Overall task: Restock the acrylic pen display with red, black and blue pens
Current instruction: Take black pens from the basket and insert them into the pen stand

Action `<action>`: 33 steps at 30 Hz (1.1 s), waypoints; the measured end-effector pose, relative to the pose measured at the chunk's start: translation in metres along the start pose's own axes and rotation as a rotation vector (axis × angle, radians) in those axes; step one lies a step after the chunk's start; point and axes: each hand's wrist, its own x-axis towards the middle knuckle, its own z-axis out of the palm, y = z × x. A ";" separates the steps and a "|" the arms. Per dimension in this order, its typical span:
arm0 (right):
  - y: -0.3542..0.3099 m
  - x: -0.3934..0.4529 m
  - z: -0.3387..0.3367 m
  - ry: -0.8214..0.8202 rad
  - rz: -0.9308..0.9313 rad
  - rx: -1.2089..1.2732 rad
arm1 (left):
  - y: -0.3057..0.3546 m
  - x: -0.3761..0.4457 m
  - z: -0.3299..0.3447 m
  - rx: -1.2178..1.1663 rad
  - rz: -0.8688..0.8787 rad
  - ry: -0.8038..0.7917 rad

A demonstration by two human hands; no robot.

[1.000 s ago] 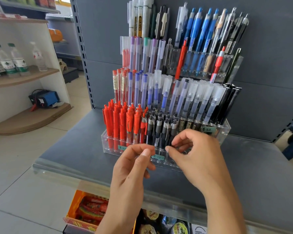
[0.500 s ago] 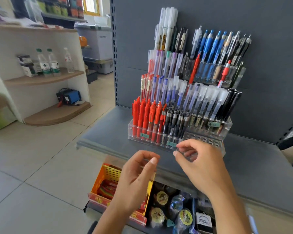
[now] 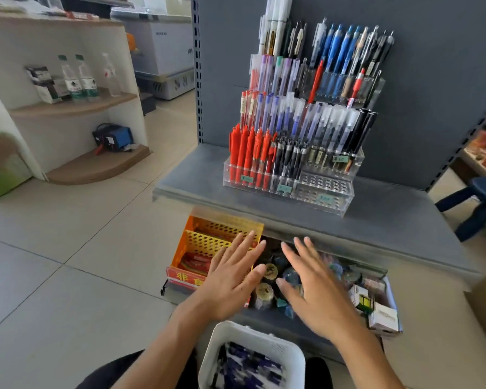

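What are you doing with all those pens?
A person is filling up a clear acrylic pen display on a grey shelf. The front row already holds red pens and black pens, but its right section is empty. Right now the left hand and right hand are open and hold nothing, above a white basket with what look like blue pens inside.

Pretty bright, even daylight for you here, soft shadows only. Wide-angle lens bends the shelf upright (image 3: 199,80) at the edges. Your hands and the basket (image 3: 253,349) look motion-blurred; the pens stay sharp.
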 end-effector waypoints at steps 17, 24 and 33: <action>0.085 -0.050 0.161 -0.534 0.191 0.054 | -0.116 -0.061 0.140 -1.717 -0.986 0.165; 0.106 -0.046 0.258 -0.665 0.442 0.209 | -0.143 -0.090 0.192 -1.732 -1.238 0.291; 0.067 -0.002 0.368 -0.662 0.611 0.418 | -0.164 -0.095 0.206 -1.811 -1.267 0.299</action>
